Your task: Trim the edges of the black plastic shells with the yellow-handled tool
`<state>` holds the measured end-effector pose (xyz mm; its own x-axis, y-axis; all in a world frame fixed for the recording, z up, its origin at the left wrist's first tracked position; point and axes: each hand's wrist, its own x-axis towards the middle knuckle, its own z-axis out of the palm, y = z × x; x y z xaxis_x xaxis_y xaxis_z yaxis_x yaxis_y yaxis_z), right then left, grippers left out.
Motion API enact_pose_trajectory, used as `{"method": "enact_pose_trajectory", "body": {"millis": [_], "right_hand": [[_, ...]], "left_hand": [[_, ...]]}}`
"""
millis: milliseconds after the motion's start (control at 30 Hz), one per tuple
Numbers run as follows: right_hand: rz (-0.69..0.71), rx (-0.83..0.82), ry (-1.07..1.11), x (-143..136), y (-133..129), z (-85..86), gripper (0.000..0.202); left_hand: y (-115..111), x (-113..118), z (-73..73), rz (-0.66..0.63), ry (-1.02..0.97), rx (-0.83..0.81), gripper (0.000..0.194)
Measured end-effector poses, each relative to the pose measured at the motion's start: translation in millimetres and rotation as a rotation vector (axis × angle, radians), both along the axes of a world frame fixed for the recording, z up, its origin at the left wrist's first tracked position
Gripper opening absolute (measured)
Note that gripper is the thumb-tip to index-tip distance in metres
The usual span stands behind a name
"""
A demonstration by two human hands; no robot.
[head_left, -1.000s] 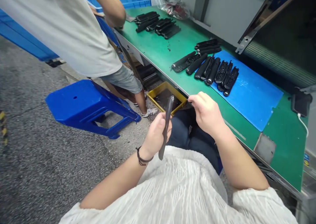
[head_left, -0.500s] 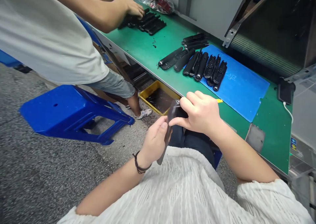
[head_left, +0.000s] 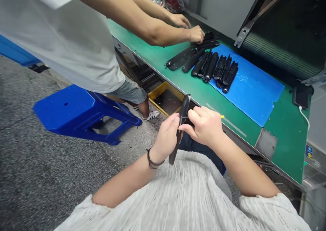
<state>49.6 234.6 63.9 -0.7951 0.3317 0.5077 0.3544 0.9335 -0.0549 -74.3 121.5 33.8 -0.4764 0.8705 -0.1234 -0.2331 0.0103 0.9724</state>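
- While the black part [head_left: 184, 108] hangs slanted in front of the white shirt [head_left: 196, 190], its upper end pointing toward 1 o'clock and seen against the near edge of the counter [head_left: 150, 54], the left hand [head_left: 166, 137] is clamped round its middle
- Close against the part at 3 o'clock, the right hand [head_left: 205, 125] is curled tight, thumb on the part, and seems wrapped round a slim tool [head_left: 222, 116], whose yellow end shows past the knuckles; its working tip is too small to make out
- For good control, I judge, the left hand should brace the part firmly with its thumb clear of the tip, while the right thumb acts as a stop for short, light strokes; turning the part to face the light would help
- At 11 o'clock, a yellow tray [head_left: 157, 91] sits low beside the counter
- At 1 o'clock, black pieces [head_left: 210, 68] lie side by side, some overlapping a blue sheet [head_left: 259, 91] that spreads toward 2 o'clock
- Between 12 and 1, a co-worker's hands [head_left: 196, 34] reach to the farther pieces
- At 3 o'clock, a grey plate [head_left: 266, 143] lies by the counter's edge, with a phone [head_left: 300, 98] beyond it
- At 9 o'clock, a blue stool [head_left: 73, 113] stands well apart
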Motion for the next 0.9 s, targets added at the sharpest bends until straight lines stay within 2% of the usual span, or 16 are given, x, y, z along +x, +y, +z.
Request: {"method": "enact_pose_trajectory", "body": {"millis": [167, 433, 667, 900], "right_hand": [[0.05, -0.087, -0.016, 1, -10, -6.5, 0.068], [0.074, -0.113, -0.04, 7, -14, -8.4, 0.065], [0.081, -0.059, -0.038, 12, -15, -12.4, 0.062], [0.077, 0.123, 0.063, 12, -12, -23.0, 0.058]], "left_hand": [[7, -4, 2.3, 0.015, 0.02, 0.024, 0.041], [12, -1, 7.7, -0.013, -0.109, 0.031, 0.04], [15, 0, 6.4, 0.013, -0.143, 0.029, 0.037], [19, 4, 10.5, 0.04, -0.072, 0.009, 0.039]]}}
